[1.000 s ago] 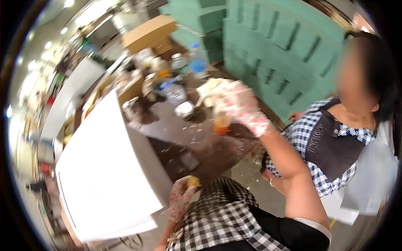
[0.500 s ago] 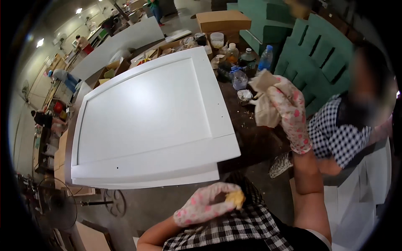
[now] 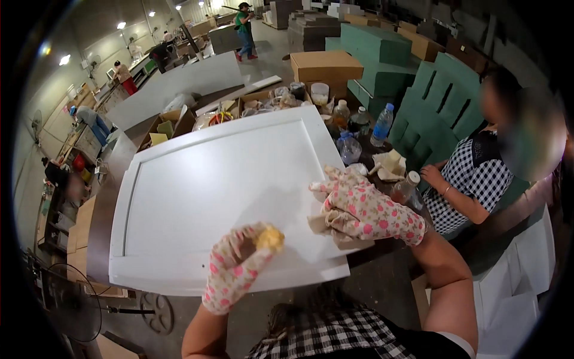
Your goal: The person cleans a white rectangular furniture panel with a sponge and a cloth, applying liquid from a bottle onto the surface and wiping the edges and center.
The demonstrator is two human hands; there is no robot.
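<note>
A white cabinet door panel [image 3: 197, 179] with a raised frame lies before me on a dark table, with another white board edge showing beneath it. My left hand [image 3: 234, 266], in a white glove with pink flowers, pinches a crumpled yellow lump, perhaps sponge or wax [image 3: 270, 239], above the panel's near part. Over the panel's right edge is my right hand [image 3: 371, 209], gloved the same way and closed on a crumpled beige cloth [image 3: 335, 230]. Some of the cloth hangs below the fingers; the rest is hidden by the glove.
Several plastic bottles [image 3: 381, 124] and a crumpled beige rag [image 3: 390, 164] stand or lie to the panel's right. Open boxes of supplies [image 3: 170, 128] and a closed cardboard box [image 3: 327, 67] are behind it. A co-worker [image 3: 466, 173] in a checked garment is at the right, beside green slabs [image 3: 454, 90].
Both hands have come over the panel: the left rose from near my body with the yellow lump, the right moved down and left with the cloth. My view tilted up slightly.
</note>
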